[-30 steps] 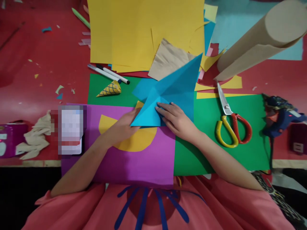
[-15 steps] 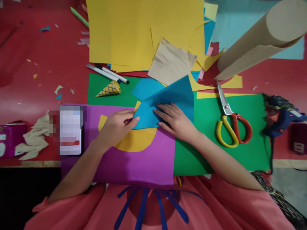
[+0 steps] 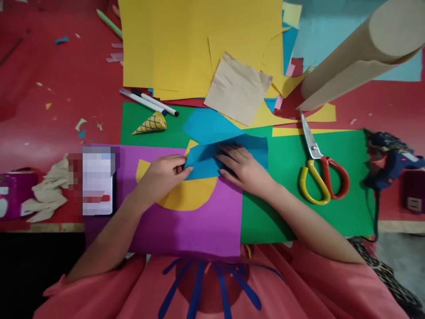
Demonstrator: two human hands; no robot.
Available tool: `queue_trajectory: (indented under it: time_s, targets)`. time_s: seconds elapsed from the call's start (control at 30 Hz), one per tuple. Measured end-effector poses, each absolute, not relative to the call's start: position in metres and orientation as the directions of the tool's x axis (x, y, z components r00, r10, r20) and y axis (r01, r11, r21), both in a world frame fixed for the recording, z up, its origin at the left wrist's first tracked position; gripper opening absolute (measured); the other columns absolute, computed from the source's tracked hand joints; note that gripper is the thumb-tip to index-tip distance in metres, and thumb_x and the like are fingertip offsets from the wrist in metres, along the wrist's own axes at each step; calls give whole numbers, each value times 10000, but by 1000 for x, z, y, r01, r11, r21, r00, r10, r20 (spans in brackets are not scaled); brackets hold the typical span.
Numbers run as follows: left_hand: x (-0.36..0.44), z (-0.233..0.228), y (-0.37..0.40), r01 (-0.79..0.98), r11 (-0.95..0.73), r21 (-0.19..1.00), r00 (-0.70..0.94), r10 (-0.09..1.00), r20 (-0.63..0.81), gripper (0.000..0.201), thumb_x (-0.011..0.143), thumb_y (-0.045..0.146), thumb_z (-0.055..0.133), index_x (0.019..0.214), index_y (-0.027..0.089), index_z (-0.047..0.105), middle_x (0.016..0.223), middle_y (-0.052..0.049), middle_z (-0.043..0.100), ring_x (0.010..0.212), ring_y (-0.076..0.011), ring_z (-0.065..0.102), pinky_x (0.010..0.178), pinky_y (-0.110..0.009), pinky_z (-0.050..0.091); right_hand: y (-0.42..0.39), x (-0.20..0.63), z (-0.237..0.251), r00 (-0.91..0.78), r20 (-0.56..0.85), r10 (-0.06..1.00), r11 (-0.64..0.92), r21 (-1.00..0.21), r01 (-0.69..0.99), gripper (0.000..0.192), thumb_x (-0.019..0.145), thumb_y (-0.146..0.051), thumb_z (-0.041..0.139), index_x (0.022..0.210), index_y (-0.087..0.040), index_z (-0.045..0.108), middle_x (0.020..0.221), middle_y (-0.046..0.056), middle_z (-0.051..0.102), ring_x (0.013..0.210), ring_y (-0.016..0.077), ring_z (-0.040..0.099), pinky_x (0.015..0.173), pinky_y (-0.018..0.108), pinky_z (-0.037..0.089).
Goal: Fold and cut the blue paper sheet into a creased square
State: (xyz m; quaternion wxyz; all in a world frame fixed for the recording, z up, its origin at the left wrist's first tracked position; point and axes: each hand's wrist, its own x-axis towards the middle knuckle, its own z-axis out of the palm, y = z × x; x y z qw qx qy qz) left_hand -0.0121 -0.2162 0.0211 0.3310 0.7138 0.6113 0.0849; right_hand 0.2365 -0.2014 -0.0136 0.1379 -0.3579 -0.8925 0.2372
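The raised flap of the blue paper (image 3: 229,155) now lies flat near the desk's front edge, so the left hand (image 3: 162,175), pinching its corner, should hold while the right hand (image 3: 244,170), fingers spread flat, presses along the fold.

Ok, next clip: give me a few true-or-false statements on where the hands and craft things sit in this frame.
1. Both hands press on the folded blue paper sheet. True: left hand at its left tip, right hand on top.
2. The yellow-and-red-handled scissors lie on purple paper. False: on the green paper sheet.
3. The right hand holds the blue glue gun. False: it lies untouched at the right edge.
4. The small yellow paper cone lies left of the blue paper. True.
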Motion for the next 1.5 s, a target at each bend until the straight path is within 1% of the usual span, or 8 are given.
queue_trajectory:
  time_s: [0.13, 0.4, 0.5, 0.63, 0.8, 0.93, 1.2, 1.5]
  targets:
    - [-12, 21, -216, 818, -29, 575, 239, 926, -293, 290, 829, 285, 563, 587, 195, 429, 567, 48, 403, 529, -101, 379, 527, -251, 277, -202, 236, -14, -710, 79, 699, 645, -497, 580, 415, 976, -330, 439, 1312, -117, 560, 1420, 186, 523, 1313, 308, 491, 1116, 541, 361]
    - [-12, 19, -217, 826, -46, 562, 246, 927, -285, 280, 841, 286, 547, 603, 194, 431, 585, 41, 417, 546, -105, 400, 543, -248, 293, -202, 236, -15, -713, 89, 696, 652, -494, 575, 418, 969, -315, 457, 1308, -96, 564, 1395, 196, 541, 1303, 312, 497, 1117, 534, 363]
    - [-9, 19, -217, 857, -49, 513, 227, 930, -290, 272, 828, 303, 569, 624, 201, 421, 604, 37, 430, 551, -114, 410, 544, -255, 293, -202, 235, -15, -708, 82, 701, 650, -480, 589, 418, 965, -318, 464, 1326, -125, 552, 1395, 175, 546, 1306, 309, 495, 1117, 543, 362]
    - [-6, 21, -217, 897, -42, 441, 200, 926, -319, 256, 827, 305, 576, 652, 210, 414, 608, 34, 433, 564, -128, 420, 547, -260, 289, -202, 236, -15, -711, 88, 697, 661, -463, 590, 426, 966, -313, 464, 1320, -95, 556, 1393, 182, 548, 1302, 309, 499, 1128, 519, 358]
    - [-4, 23, -215, 900, -33, 435, 196, 921, -336, 233, 825, 304, 566, 663, 211, 428, 600, 35, 435, 553, -127, 421, 533, -251, 294, -203, 236, -15, -707, 78, 703, 639, -506, 579, 420, 963, -304, 469, 1321, -104, 557, 1409, 201, 527, 1321, 317, 477, 1123, 554, 356]
    - [-4, 23, -213, 908, -14, 419, 182, 914, -364, 223, 824, 304, 565, 670, 218, 428, 600, 30, 450, 559, -140, 443, 534, -261, 288, -202, 236, -15, -708, 93, 700, 648, -500, 575, 425, 965, -320, 466, 1314, -96, 563, 1425, 198, 510, 1349, 323, 442, 1117, 539, 373]
    - [-3, 24, -210, 915, -31, 403, 197, 905, -376, 208, 816, 300, 573, 671, 224, 445, 569, 33, 438, 517, -138, 421, 495, -265, 251, -199, 240, -14, -693, 102, 714, 613, -568, 549, 392, 957, -312, 481, 1267, -101, 596, 1343, 229, 555, 1294, 335, 491, 1057, 563, 437]
    - [-1, 24, -208, 922, -37, 386, 195, 905, -379, 226, 811, 300, 576, 663, 226, 422, 560, 36, 438, 502, -134, 422, 484, -264, 246, -198, 242, -14, -685, 118, 719, 621, -552, 556, 386, 956, -330, 487, 1240, -99, 608, 1311, 220, 587, 1263, 333, 523, 1029, 541, 464]
